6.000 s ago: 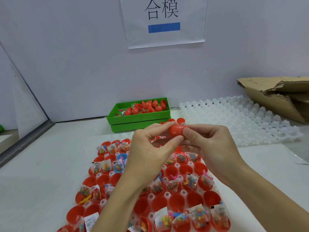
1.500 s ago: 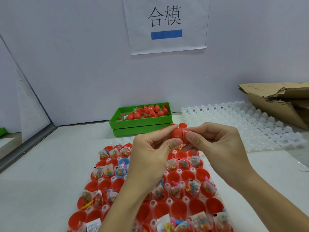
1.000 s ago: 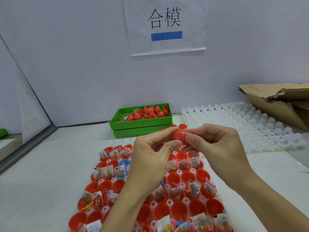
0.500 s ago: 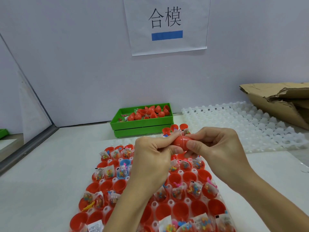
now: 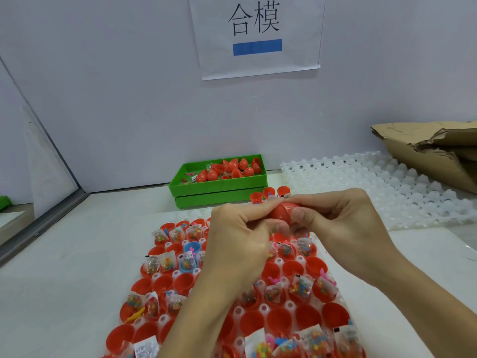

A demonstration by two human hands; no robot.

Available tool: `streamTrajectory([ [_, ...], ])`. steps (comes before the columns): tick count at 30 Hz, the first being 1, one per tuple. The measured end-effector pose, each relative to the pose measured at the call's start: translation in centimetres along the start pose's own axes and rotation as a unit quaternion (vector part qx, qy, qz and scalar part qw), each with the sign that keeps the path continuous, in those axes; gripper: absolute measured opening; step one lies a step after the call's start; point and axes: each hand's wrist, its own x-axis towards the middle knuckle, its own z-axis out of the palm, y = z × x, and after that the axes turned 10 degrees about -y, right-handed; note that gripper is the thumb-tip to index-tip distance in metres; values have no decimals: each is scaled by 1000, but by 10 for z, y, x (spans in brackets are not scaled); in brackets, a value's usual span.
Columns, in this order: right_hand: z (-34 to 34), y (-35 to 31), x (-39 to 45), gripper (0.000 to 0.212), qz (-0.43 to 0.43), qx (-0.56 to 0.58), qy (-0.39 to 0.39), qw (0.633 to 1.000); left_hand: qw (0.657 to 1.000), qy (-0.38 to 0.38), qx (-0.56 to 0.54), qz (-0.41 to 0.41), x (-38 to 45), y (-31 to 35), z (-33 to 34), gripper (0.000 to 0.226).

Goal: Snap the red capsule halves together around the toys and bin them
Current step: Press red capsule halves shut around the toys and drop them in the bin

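A red capsule [image 5: 280, 211] is held in mid-air between both hands, above the far end of a white tray [image 5: 335, 257]. My left hand [image 5: 240, 239] pinches its left half and my right hand [image 5: 340, 223] pinches its right half; a seam shows between the halves. The tray holds several open red capsule halves [image 5: 184, 281], many with small bagged toys [image 5: 167, 262] in them, and one blue half [image 5: 191, 248]. A green bin [image 5: 219, 186] at the back holds several red capsules [image 5: 232, 169].
An empty white cell tray [image 5: 374, 182] lies at the back right, with torn cardboard [image 5: 433, 151] beyond it. A paper sign [image 5: 256, 34] hangs on the back wall. A grey ledge [image 5: 38, 223] runs along the left side of the white table.
Both hands have kept the capsule between them and sunk slightly lower and nearer, fingers shifting on it. The tray and bin have not moved.
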Motion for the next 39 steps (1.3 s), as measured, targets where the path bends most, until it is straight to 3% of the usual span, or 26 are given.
streamTrajectory([
  [12,2,6,0,28,45,81,29,995,988,17,-148,-37,2,4,-2,34],
  [27,-2,8,1,23,55,56,63,995,988,-11,-151,-34,0,7,1,39],
  [39,2,4,-1,32,37,39,58,997,987,44,-146,-58,2,6,3,39],
])
